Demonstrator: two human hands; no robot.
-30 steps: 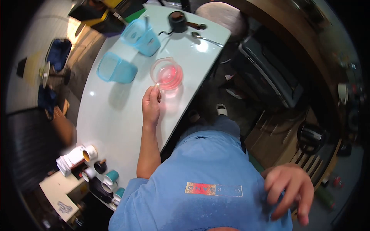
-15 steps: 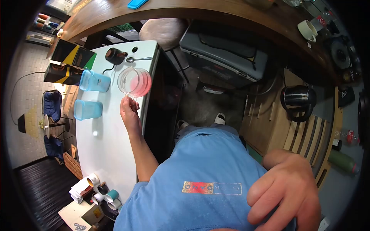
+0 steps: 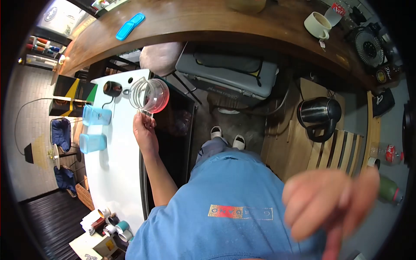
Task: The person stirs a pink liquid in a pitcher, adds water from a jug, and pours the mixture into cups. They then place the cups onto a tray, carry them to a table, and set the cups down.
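My left hand (image 3: 145, 132) is closed around the handle of a clear glass jug (image 3: 149, 95) with pink liquid in its lower part. The jug is in the air by the far right edge of the white table (image 3: 119, 173). Two light-blue translucent plastic containers (image 3: 96, 115) stand on the table to the left of it. Beyond them is a dark cup-like object (image 3: 112, 89) with a cord. A spoon is mostly hidden behind the jug. My right hand (image 3: 325, 199) is in front of my blue shirt on the right, smeared by motion, so its fingers cannot be made out.
A wooden counter (image 3: 195, 21) crosses the top, bearing a blue lid (image 3: 130, 27) and a cream mug (image 3: 317, 25). Below it is a grey cool box (image 3: 225, 73). An electric kettle (image 3: 319, 115) stands at right. Several cups (image 3: 117, 225) sit at the table's near end.
The jug in my left hand has shifted from over the table toward its right edge. My right hand has moved slightly and become blurred. The view has shifted, showing more of the counter.
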